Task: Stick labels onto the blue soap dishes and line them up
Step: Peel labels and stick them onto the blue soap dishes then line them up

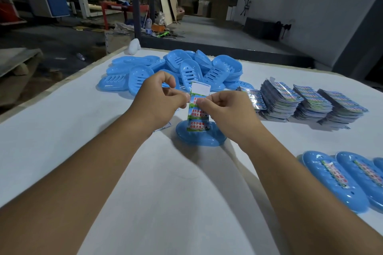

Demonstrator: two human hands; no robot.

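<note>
I hold a strip of labels point(196, 116) upright above the table, green and blue with red lettering, its white backing bared at the top. My left hand point(159, 99) pinches the strip's left edge and my right hand point(226, 109) pinches its right edge near the top. Directly below the strip lies one blue soap dish point(201, 136) on the white table. A heap of unlabelled blue soap dishes point(178, 70) sits behind my hands. Labelled soap dishes point(335, 180) lie side by side at the right edge.
Stacks of label sheets point(310, 103) stand in a row at the right, behind the lined-up dishes. A small white scrap point(163, 127) lies under my left wrist. The white table point(72, 120) ends at the left; beyond it is a workshop floor with clutter.
</note>
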